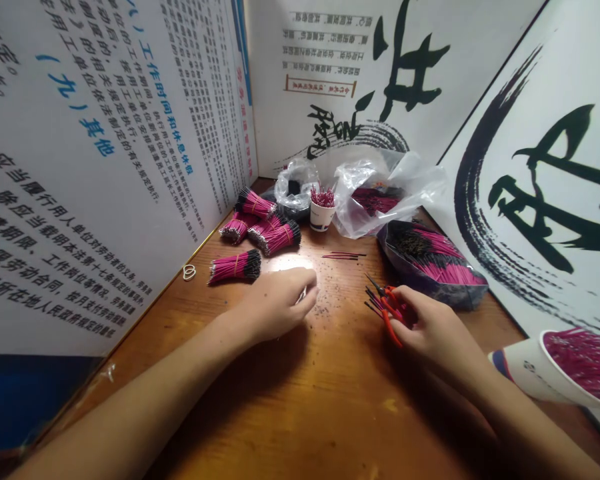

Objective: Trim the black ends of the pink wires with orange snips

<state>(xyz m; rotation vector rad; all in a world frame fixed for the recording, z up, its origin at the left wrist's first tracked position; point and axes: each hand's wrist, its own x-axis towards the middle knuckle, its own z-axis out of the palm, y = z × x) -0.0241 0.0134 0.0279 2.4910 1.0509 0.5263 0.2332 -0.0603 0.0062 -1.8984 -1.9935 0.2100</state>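
My left hand [283, 301] is held above the middle of the wooden table [260, 413], its fingers curled together around something small and pale that I cannot make out. Red-handled pliers or snips [391, 310] are gripped in my right hand [420, 320], their dark tips pointing up and left. Several pink wires with black ends [373, 303] also stick out from the right hand, beside the tool. Tiny dark bits lie scattered on the table between the hands. A few loose wires [343, 255] lie flat beyond them.
Banded bundles of pink wires [275, 235] stand at the back left, one bundle [234, 267] nearer. A paper cup [322, 217], plastic bags [350, 207] and an open bag of wires [433, 260] line the back. A larger cup [525, 363] leans at right. Printed boards [80, 200] enclose the table.
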